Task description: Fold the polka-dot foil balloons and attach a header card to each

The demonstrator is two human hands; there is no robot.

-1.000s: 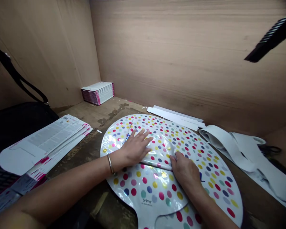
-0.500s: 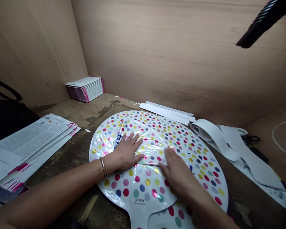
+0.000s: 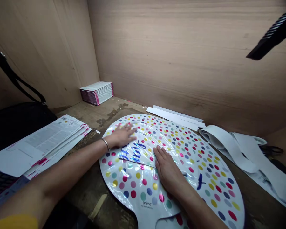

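A flat foil balloon (image 3: 134,176) with coloured dots lies in the middle of the table, its neck marked "prima" pointing toward me. Its upper part is folded over, and the folded flap (image 3: 146,141) shows blue lettering, partly legible. My left hand (image 3: 121,136) rests with spread fingers on the left side of the flap; it is slightly blurred. On the flap's lower right, my right hand (image 3: 166,167) presses flat with its fingers stretched out. Another dotted foil balloon (image 3: 213,178) lies spread beneath, reaching out to the right.
Printed card sleeves (image 3: 47,133) are piled at the left beside a black bag (image 3: 19,119). A stack of pink-edged packs (image 3: 96,92) stands in the back corner. White strips (image 3: 176,117), a curled white band (image 3: 248,152) and scissors (image 3: 273,149) lie along the back and right.
My left hand has slid up and left, uncovering blue lettering on the flap. My right hand has settled flat on the foil. The camera view has shifted left.
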